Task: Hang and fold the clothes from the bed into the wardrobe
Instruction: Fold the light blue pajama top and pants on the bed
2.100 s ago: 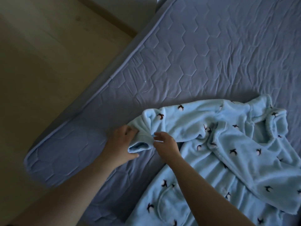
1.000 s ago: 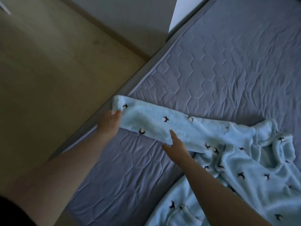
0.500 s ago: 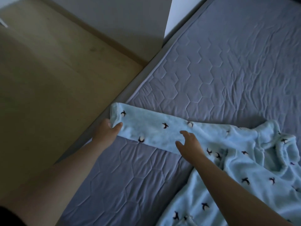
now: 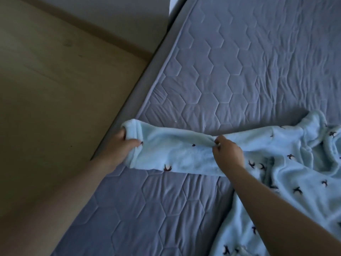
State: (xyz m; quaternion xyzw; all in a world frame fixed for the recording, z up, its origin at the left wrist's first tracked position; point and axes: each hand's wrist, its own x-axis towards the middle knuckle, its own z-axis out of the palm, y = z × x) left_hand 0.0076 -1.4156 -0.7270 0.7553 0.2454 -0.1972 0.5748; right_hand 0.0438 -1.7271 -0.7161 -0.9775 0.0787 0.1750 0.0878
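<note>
A light blue fleece robe (image 4: 287, 174) printed with small dark birds lies on the grey-blue quilted bed (image 4: 239, 74), its body bunched at the right. One sleeve (image 4: 175, 154) stretches flat to the left, reaching the bed's left edge. My left hand (image 4: 123, 145) grips the sleeve's cuff, thumb on top. My right hand (image 4: 227, 152) pinches the upper edge of the sleeve about halfway along. The robe's lower part runs out of view at the bottom right.
The mattress edge (image 4: 144, 93) runs diagonally from top centre to bottom left. A wooden floor (image 4: 55, 89) lies beyond it on the left, with a skirting board and pale wall (image 4: 120, 13) at the top. The far part of the bed holds nothing but wrinkles.
The sleeve went from bunched between my hands to pulled out straight toward the bed's edge. My right hand moved from resting flat on the sleeve to pinching its upper edge.
</note>
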